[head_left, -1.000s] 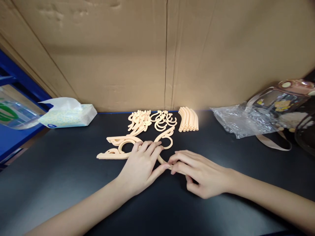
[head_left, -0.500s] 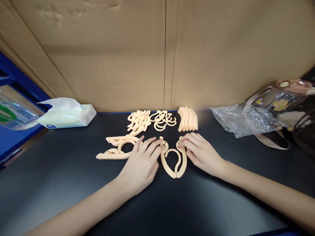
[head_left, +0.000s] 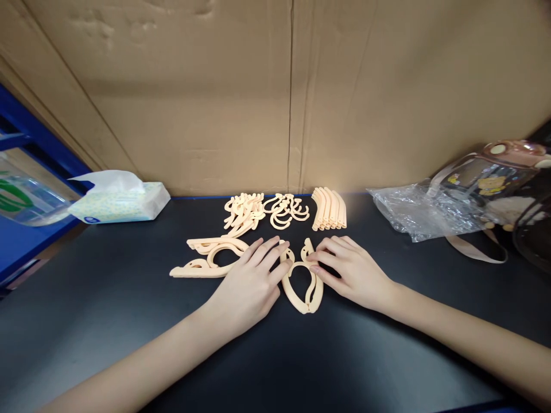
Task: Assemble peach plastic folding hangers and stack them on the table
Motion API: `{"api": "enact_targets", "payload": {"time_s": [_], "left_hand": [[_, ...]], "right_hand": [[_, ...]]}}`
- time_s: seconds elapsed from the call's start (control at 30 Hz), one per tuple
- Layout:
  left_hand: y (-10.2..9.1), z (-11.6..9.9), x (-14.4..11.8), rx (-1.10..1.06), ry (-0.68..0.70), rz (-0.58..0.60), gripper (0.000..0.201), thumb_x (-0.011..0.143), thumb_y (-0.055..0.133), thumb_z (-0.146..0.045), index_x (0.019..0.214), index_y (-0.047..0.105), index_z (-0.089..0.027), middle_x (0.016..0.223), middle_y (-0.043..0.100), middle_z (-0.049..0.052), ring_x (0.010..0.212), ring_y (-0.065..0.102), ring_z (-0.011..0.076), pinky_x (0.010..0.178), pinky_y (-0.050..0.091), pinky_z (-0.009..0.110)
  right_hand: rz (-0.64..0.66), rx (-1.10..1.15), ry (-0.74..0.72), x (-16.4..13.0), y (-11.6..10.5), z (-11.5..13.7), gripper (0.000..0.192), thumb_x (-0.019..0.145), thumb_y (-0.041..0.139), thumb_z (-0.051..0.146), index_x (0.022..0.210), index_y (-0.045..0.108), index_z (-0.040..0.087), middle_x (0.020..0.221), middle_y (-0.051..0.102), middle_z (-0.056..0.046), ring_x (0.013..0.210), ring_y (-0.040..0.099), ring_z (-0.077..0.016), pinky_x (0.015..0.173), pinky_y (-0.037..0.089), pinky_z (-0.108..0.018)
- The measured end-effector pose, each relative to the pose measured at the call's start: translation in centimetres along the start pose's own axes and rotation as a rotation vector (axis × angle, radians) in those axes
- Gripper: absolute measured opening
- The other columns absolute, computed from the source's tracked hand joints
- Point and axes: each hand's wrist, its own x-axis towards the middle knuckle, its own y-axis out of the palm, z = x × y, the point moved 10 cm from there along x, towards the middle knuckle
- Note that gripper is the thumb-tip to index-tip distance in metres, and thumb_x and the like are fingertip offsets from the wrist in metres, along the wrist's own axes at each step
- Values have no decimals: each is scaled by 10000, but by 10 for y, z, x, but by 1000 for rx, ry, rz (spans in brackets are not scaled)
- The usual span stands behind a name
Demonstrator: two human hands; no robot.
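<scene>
A peach plastic folding hanger piece (head_left: 302, 287) lies on the black table (head_left: 129, 321), its two arms folded into a teardrop loop. My left hand (head_left: 249, 287) rests flat to its left, fingertips pressing on the left arm. From the right, my right hand (head_left: 350, 269) has its fingertips on the right arm and pushes it inward. Neither hand lifts it. Just left of my left hand sits a stack of folded peach hangers (head_left: 206, 258).
Piles of peach hooks (head_left: 288, 211), clips (head_left: 243, 212) and curved bars (head_left: 329, 215) lie by the cardboard wall (head_left: 275, 97). A tissue pack (head_left: 118, 201) is at the left; a crumpled clear bag (head_left: 419, 215) and a brown bottle with strap (head_left: 495, 178) at the right.
The hanger piece went from stretched between my hands to folded into a loop. My right hand moved up and left onto its right arm, narrowing the loop.
</scene>
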Motion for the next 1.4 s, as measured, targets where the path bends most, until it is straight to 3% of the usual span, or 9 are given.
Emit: {"api": "enact_targets", "payload": {"time_s": [0.5, 0.67, 0.93, 1.1, 1.2, 1.3, 1.4], "left_hand": [[-2, -3, -1, -41, 72, -36, 312, 845, 446, -83, 1128, 569, -127, 1265, 550, 136, 1263, 432, 288, 999, 432, 434], [-3, -4, -2, -64, 73, -53, 333, 845, 434, -68, 1149, 554, -130, 1251, 562, 116, 1257, 440, 286, 993, 428, 435], [-6, 0, -4, -279, -11, -57, 194, 813, 522, -199, 1001, 566, -182, 1245, 551, 87, 1275, 404, 254, 1043, 368, 431], [1, 3, -6, -336, -73, -21, 447, 800, 607, -342, 1194, 472, -179, 1391, 441, 119, 1297, 388, 259, 1039, 378, 434], [6, 3, -5, -356, -71, 22, 541, 807, 611, -417, 1255, 421, -180, 1357, 487, 121, 1268, 433, 267, 1045, 364, 467], [7, 2, -4, -369, -56, 43, 580, 806, 620, -441, 1275, 394, -186, 1271, 566, 94, 1175, 524, 248, 1070, 322, 489], [1, 2, -4, -343, -25, -2, 610, 781, 649, -470, 1256, 411, -172, 1217, 599, 86, 1115, 565, 234, 1072, 317, 470]], "right_hand": [[1, -217, -91, -3, 2, 17, 313, 943, 431, 387, 1064, 623, 172, 912, 582, -77, 857, 529, -206, 755, 398, -346], [63, -39, -92, -2, 6, 10, 328, 950, 402, 416, 1072, 610, 195, 944, 556, -72, 876, 524, -191, 776, 418, -339], [94, 83, -126, -3, 6, 13, 352, 931, 440, 438, 1137, 591, 196, 1034, 557, -90, 944, 515, -197, 845, 420, -362], [135, 173, -195, -5, 8, 22, 390, 914, 466, 452, 1182, 548, 181, 1185, 558, -109, 1063, 499, -215, 915, 404, -381], [136, 273, -226, -6, 6, 26, 485, 882, 515, 483, 1253, 481, 172, 1282, 526, -115, 1126, 476, -217, 953, 394, -378], [135, 454, -160, -6, 6, 21, 429, 901, 505, 439, 1249, 455, 193, 1276, 526, -98, 1140, 482, -195, 960, 404, -351], [60, 658, 39, -4, 5, 0, 288, 939, 451, 376, 1179, 462, 218, 1202, 547, -70, 1065, 526, -159, 914, 433, -314]]}}
